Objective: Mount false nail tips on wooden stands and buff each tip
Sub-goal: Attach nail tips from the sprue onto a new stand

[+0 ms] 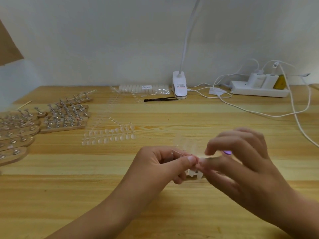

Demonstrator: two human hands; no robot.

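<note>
The left hand (pixel 160 166) is pinched, thumb against curled fingers, on a strip of tips (pixel 194 175) held just above the table (pixel 172 213). The right hand (pixel 241 161) meets it thumb to thumb, fingers curled over the same strip, but it is so smeared that I can't say whether it grips a tip or only touches one. A purple spot (pixel 227 152) shows behind its fingers; what it is, I can't tell. Up and left of the hands lie more strips (pixel 108 135), their tips not yet taken off. Well off to the left the stands (pixel 63 116) sit in rows. Most pegs look bare to me, though clear tips would be hard to see from here, and the nearest boards run out of view. I'd judge mounting barely begun and buffing not started; I see no buffer. Beyond the hands, by the wall, a bag (pixel 143 88) holds further tips.
</note>
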